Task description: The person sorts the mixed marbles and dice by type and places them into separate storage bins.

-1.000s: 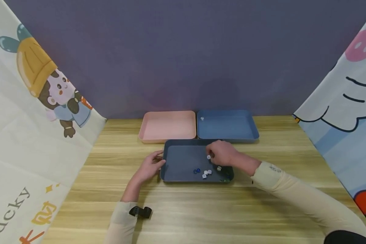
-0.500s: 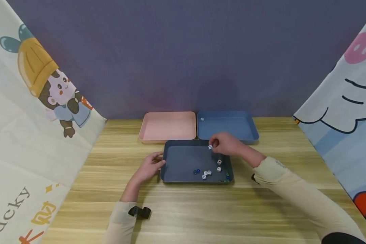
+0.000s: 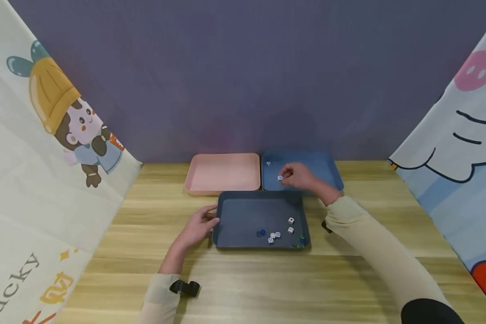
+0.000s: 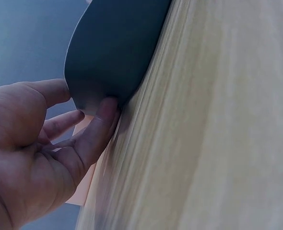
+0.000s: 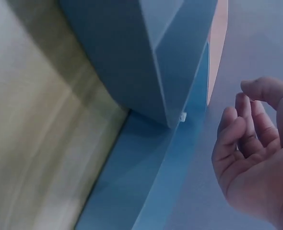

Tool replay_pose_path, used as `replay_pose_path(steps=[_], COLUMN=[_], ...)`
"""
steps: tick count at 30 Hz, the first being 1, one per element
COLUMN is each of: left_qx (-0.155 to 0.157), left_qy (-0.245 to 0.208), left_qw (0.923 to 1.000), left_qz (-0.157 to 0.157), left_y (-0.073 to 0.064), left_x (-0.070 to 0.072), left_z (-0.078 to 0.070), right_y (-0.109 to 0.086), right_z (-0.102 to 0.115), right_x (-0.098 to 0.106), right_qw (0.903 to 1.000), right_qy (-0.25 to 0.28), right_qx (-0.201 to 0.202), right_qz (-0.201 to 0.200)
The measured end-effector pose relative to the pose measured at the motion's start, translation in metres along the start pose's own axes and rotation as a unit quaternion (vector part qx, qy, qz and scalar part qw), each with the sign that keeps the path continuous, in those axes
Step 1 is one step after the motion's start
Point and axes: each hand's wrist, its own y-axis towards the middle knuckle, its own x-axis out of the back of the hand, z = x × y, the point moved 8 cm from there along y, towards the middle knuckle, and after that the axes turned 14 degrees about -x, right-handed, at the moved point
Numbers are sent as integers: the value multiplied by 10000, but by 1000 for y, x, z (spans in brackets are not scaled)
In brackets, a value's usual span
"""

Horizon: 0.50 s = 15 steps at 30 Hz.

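Note:
My left hand (image 3: pixel 196 228) holds the left edge of the dark grey tray (image 3: pixel 243 216). In the left wrist view, its thumb and fingers grip that tray's corner. Over the blue tray (image 3: pixel 317 173), my right hand (image 3: pixel 299 176) hovers with thumb and fingertips close together and bent. A white die (image 3: pixel 280 178) shows just below those fingertips in the head view. The right wrist view shows a white die (image 5: pixel 183 116) apart from the fingers, with nothing visible between them. Several white dice (image 3: pixel 273 235) lie in the dark tray, near dark blue beads (image 3: pixel 261 233).
A pink tray (image 3: pixel 223 172) sits beside the blue tray, behind the dark one. A small pale piece (image 3: pixel 268 164) lies at the blue tray's back left. Small green and blue pieces (image 3: pixel 301 240) are in the dark tray's front right corner.
My right hand lifted a white die from the dark tray and carried it back over the blue tray, where the die now sits below the fingers. My left hand stays at the tray's edge.

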Motion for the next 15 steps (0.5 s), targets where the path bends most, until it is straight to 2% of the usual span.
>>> replay_pose_path(steps=[7,12,15], left_qx=[114,-36,-78], left_qy=[72,29,43], left_qw=[9999,9998,9998], left_qz=[-97,-218,-173], left_y=[-14,-8,-6], left_x=[1,1,-3], left_z=[8,0,-4], right_y=[29,45,54], right_z=[-10,-9,-10], right_x=[-4,16,24], right_qw=[9982,9965,9962], right_qy=[290,439,130], right_qx=[-490,-684,-804], right_qz=[190,-215,-303])
